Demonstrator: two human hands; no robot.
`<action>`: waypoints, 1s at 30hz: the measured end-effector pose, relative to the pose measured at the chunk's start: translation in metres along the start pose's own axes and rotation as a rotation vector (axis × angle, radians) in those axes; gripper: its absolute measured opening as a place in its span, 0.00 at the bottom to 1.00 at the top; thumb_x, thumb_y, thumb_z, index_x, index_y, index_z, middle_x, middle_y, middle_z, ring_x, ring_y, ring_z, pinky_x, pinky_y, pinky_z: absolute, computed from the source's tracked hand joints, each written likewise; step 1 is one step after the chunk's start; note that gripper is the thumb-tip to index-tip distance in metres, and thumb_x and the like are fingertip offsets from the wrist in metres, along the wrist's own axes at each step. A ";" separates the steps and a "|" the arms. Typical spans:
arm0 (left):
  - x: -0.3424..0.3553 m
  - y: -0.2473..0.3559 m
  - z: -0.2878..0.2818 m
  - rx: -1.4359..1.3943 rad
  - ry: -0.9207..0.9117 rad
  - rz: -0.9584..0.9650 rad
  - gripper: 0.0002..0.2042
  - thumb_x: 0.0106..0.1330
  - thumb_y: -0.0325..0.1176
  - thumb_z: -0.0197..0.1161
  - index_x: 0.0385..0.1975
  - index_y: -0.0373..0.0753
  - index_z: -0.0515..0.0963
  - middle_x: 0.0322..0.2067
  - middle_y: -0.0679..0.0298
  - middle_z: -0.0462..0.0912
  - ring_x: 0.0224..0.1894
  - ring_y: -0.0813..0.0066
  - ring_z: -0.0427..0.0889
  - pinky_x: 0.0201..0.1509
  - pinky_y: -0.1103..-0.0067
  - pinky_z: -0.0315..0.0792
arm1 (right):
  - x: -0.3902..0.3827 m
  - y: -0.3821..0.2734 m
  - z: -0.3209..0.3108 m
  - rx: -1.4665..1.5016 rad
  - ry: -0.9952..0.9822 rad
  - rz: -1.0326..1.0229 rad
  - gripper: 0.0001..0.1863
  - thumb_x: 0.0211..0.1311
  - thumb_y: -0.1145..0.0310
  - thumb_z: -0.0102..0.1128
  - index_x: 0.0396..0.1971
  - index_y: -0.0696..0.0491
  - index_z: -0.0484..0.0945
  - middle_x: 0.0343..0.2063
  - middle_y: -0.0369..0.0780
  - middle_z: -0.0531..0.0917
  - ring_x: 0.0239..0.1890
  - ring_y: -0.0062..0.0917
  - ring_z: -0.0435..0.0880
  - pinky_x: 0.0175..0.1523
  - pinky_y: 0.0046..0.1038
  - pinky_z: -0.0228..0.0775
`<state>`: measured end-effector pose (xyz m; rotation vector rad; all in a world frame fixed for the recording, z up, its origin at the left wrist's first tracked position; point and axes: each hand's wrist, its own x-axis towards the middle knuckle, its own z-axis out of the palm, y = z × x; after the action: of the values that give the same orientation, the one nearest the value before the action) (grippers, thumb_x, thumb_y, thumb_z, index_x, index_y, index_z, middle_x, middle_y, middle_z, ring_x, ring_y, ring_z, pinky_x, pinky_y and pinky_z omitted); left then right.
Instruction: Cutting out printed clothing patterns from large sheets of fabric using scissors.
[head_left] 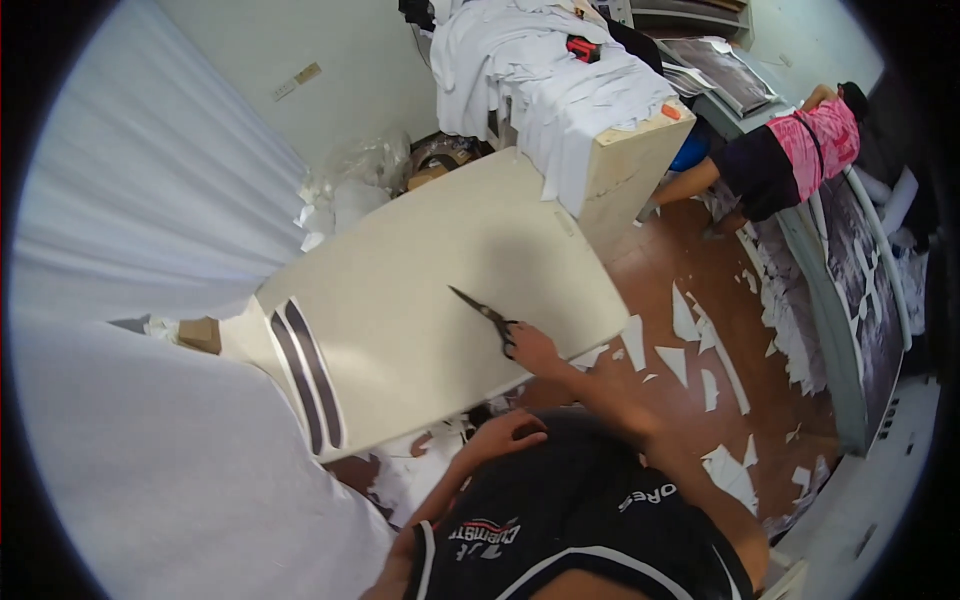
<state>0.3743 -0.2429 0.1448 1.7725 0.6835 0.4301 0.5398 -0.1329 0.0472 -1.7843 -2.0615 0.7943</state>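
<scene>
My right hand (537, 350) is closed round the handles of a pair of dark scissors (482, 306). Their blades point to the far left, over the cream table (430, 260). My left hand (505, 434) is near my body at the table's front edge, thumb and fingers apart and loosely bent, with nothing visible in it. Two dark strips with white borders, a nearer strip (322, 390) and a farther strip (292, 375), lie side by side at the table's left end.
White cloth (540, 80) covers a wooden bench behind the table, with a red-and-black tool (583, 48) on it. White curtains (150, 200) hang at left. White scraps (684, 315) litter the brown floor. At right, a person in pink (815, 150) leans over a large machine.
</scene>
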 end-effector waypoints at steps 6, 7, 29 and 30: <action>0.110 0.063 0.102 -0.113 -0.049 -0.188 0.15 0.70 0.48 0.59 0.39 0.41 0.78 0.31 0.61 0.81 0.33 0.66 0.81 0.38 0.72 0.74 | -0.054 0.111 -0.116 0.243 0.055 -0.269 0.25 0.58 0.58 0.65 0.52 0.56 0.76 0.47 0.48 0.81 0.49 0.43 0.80 0.53 0.39 0.74; 0.128 0.071 0.112 -0.116 -0.046 -0.190 0.15 0.70 0.48 0.59 0.39 0.41 0.78 0.31 0.61 0.81 0.33 0.66 0.81 0.38 0.72 0.74 | -0.073 0.138 -0.135 0.312 -0.019 -0.167 0.25 0.58 0.55 0.65 0.50 0.57 0.78 0.45 0.47 0.82 0.48 0.40 0.82 0.52 0.37 0.74; 0.459 0.064 0.103 -0.102 0.273 -0.450 0.14 0.68 0.44 0.61 0.34 0.38 0.81 0.25 0.53 0.81 0.27 0.57 0.81 0.30 0.70 0.72 | 0.247 0.388 -0.541 0.737 0.191 0.015 0.20 0.66 0.56 0.62 0.27 0.61 0.83 0.20 0.37 0.83 0.26 0.17 0.81 0.35 0.22 0.72; 0.482 0.064 0.095 -0.065 0.257 -0.483 0.14 0.68 0.45 0.62 0.34 0.38 0.81 0.25 0.54 0.82 0.26 0.58 0.81 0.30 0.70 0.72 | 0.240 0.393 -0.553 0.666 0.177 -0.065 0.20 0.67 0.57 0.61 0.28 0.61 0.82 0.21 0.36 0.83 0.26 0.16 0.81 0.35 0.21 0.72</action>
<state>0.8145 -0.0165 0.1524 1.4401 1.2299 0.3439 1.1231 0.2468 0.2309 -1.3482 -1.4861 1.0941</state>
